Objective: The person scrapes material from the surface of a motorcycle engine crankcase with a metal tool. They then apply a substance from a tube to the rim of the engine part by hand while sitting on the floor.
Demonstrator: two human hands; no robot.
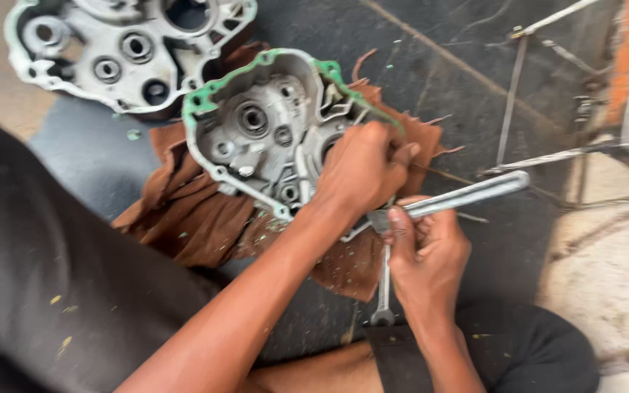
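Observation:
A grey metal engine case half (271, 124) with a green gasket along its rim rests tilted on a brown rag (198, 218). My left hand (362, 167) grips the case's right edge and steadies it. My right hand (424, 255) is closed around a flat silver metal tool (467, 195) that points up and to the right, its near end close to the case's lower edge. A second wrench (384, 291) lies on the ground under my right hand.
Another grey engine case half (125, 51) lies at the top left on the dark floor. A thin metal rod frame (518, 109) stands at the right, beside a pale concrete patch (606, 276). My dark trouser legs fill the bottom and left.

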